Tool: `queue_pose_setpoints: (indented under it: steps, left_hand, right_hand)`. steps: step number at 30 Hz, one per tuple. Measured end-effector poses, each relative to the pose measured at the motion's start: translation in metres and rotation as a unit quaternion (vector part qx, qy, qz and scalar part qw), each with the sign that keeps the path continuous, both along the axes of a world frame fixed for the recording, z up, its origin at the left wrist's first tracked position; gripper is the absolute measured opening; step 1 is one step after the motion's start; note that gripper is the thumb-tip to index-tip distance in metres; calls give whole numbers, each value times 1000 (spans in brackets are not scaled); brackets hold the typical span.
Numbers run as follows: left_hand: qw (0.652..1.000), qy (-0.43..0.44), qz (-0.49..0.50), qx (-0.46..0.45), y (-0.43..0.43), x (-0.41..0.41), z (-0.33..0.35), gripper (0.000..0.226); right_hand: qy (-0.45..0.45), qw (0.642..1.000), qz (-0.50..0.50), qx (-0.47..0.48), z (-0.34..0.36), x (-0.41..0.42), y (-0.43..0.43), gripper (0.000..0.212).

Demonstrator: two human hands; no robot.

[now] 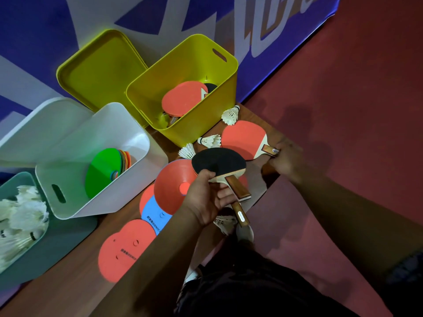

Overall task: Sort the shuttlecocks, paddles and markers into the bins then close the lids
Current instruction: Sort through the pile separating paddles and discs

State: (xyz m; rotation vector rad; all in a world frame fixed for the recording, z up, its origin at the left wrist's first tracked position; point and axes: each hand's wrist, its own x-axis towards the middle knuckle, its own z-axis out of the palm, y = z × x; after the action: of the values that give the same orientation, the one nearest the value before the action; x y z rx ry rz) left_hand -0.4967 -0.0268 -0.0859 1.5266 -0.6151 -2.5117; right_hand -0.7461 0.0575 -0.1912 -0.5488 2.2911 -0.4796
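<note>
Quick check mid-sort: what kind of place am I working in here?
Probably a sports hall or racket club: a red sports-type floor, a blue printed banner along its edge, and bins of shuttlecocks, paddles and flat training markers.

We look down on a brown wooden tabletop (68, 291) standing on a dark red floor (366, 88). Behind it we see a blue banner (45, 30) with large white and gold lettering. Dim light throws soft shadows across the floor.

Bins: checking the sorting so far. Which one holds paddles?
The yellow bin, red paddle inside; the white bin holds disc markers, the grey-green bin shuttlecocks.
</note>
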Motion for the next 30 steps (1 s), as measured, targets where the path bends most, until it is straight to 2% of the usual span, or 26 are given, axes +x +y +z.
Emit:
queue_pose_setpoints:
  steps: [3, 6, 8, 11, 15, 19, 22, 24, 29, 30]
  left_hand:
    - [1000, -8, -6, 13, -3, 5, 4, 44]
    - [1000, -28, -4, 14, -5, 7, 10, 28]
    - [999, -34, -19, 9, -5, 8, 12, 29]
    - [996, -36, -73, -27, -3, 10, 13, 23]
    - [996, -31, -73, -34, -3, 11, 21, 23]
    - [996, -45, -53, -52, -10, 20, 31, 19]
    - [995, -49, -52, -73, -19, 25, 39, 15]
    - [991, -54, -68, -103, -27, 28, 46, 8]
    - [973, -39, -117, -196, -40, 34, 63, 5]
    - [970, -38, -119, -206, -42, 36, 67, 13]
  right_hand:
    - [44, 999, -22, -19, -20, 1, -2, 52]
    - [42, 998, -31, -32, -37, 1, -1, 33]
    - [21, 999, -16, -26, -29, 4, 2, 16]
    - [-26, 998, -21, -58, -6, 7, 6, 22]
    - [-62, 992, 19, -107, 33, 9, 9, 23]
    - [-118, 980, -48, -152, 65, 10, 5, 20]
    - [-95, 976, -82, -179, 84, 13, -1, 23]
    - [-38, 979, -81, -182, 98, 14, -4, 26]
    - [76, 969, -104, -212, 133, 19, -9, 30]
    - [96, 964, -104, -226, 143, 22, -9, 31]
